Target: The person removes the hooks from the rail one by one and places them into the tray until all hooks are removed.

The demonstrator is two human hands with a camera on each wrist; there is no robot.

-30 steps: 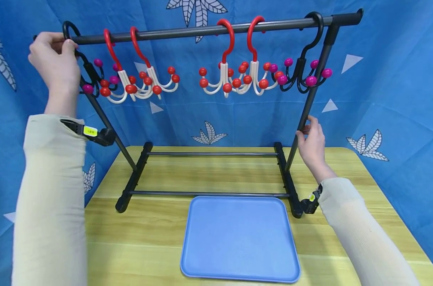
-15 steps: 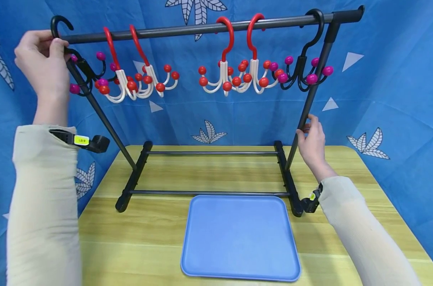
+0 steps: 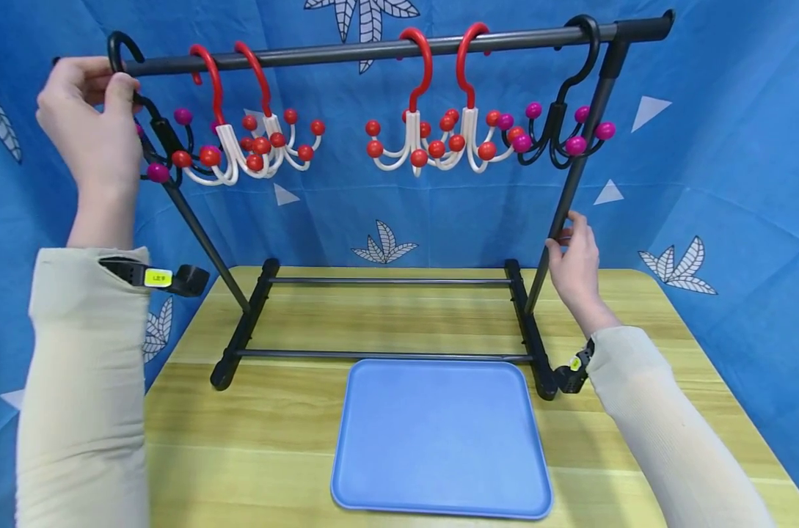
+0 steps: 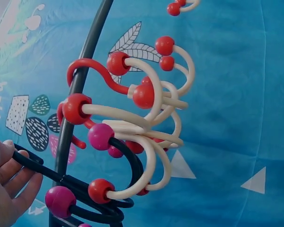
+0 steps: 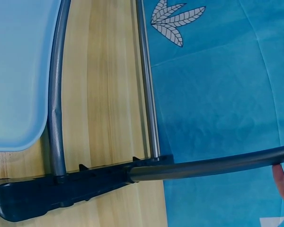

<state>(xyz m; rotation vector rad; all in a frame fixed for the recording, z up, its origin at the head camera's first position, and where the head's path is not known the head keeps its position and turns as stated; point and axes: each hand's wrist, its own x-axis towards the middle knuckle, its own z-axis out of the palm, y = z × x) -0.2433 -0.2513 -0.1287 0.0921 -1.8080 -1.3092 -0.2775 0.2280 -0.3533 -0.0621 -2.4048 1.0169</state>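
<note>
At the top left of the head view, my left hand pinches the neck of a black multi-prong hook hanger with magenta ball tips. Its curved hook stands at the left end of the garment rack's top bar; whether it rests on the bar I cannot tell. The left wrist view shows the hanger's black stem between thumb and fingers. Beside it hang two red-and-white hook hangers with red balls, overlapping each other. My right hand grips the rack's right post partway down.
Two more red-and-white hangers and another black hanger hang further right. A blue tray lies on the wooden table before the rack's base. Blue patterned cloth hangs behind.
My left hand moved left with the black hanger, its hook lifting clear of the bar's end, then back right. The two nearest red-and-white hangers swung and turned. My right hand stayed put.
</note>
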